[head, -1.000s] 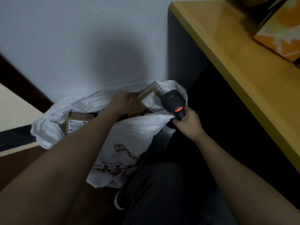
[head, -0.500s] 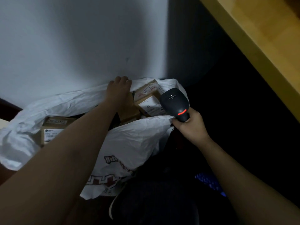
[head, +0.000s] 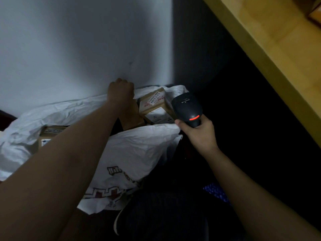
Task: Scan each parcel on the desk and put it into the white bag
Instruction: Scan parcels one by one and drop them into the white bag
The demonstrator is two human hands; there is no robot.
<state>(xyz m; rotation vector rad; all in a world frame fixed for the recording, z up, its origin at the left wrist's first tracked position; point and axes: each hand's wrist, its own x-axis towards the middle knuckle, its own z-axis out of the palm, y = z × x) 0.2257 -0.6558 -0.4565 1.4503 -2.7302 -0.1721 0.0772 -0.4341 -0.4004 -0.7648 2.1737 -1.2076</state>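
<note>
- My left hand (head: 121, 92) is sitting at the far rim of the white bag (head: 139, 148), up against the wall (head: 78, 49). The fingers are curled into a fist and I think they're bunching the bag's edge, but it's dim down here and I honestly can't tell if they're pinching plastic or nothing.
- My right hand (head: 199, 134) is wrapping around the handle of the scanner (head: 187, 108), which is hovering just over the near-right lip of the bag with its red light glowing.
- The parcels are lying inside the bag: a labelled parcel (head: 154, 108) just beside the scanner head, and another box (head: 50, 134) poking out on the left, half hidden by my forearm.
- Risk one: if I'm tugging that rim, the thin plastic is looking ready to tear or slump and spill boxes onto the floor.
- Risk two: the scanner is pointing near labels already in the bag, so it could double-read one.
- Risk three: the desk (head: 278, 58) is hanging off to my right, almost out of view, so I could miss a parcel up there or bump the edge coming up.
</note>
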